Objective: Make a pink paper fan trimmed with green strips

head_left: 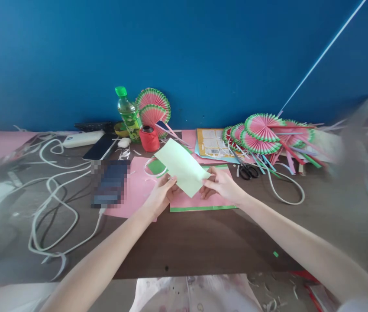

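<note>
Head view: left hand [161, 196] and right hand [222, 186] pinch the near edge of the pale green paper sheet [182, 167], fingers closed on it, above a pink sheet [200, 201] mid-tabletop [203, 242]. Even, light tension should keep it flat.

My dark table [203, 247]: pink sheets [132, 195] under my left hand [159, 197], white cables [54, 208] left of it, scissors [248, 172] just past my right hand [223, 187].
</note>
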The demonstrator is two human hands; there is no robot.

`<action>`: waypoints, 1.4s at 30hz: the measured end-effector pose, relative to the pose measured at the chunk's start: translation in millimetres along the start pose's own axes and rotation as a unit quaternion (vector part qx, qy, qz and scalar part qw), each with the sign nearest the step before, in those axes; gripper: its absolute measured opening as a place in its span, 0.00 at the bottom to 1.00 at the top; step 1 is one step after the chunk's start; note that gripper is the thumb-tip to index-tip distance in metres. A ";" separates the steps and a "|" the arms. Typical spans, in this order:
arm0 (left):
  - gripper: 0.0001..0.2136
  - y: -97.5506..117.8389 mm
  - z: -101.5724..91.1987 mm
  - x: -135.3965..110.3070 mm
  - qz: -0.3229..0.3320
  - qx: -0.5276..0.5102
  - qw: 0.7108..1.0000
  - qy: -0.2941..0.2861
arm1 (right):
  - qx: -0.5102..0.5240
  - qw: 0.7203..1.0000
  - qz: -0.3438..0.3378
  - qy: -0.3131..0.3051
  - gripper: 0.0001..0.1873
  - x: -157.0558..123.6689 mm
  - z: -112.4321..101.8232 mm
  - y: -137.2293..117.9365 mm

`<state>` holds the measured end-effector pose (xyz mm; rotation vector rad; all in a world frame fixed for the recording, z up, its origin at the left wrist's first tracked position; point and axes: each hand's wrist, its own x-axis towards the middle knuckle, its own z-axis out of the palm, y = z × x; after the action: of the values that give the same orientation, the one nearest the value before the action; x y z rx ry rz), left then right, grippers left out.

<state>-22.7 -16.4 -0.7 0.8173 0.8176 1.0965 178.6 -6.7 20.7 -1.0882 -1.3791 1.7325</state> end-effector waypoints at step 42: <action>0.17 0.7 -11.2 -2.1 0.113 0.242 0.958 0.103 | -0.468 0.870 -0.053 0.146 0.21 -12.4 -88.2 -26.3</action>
<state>-33.3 -16.5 -4.9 1.2433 1.2201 1.2141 263.4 25.6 40.2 -1.6323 -2.0721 0.6999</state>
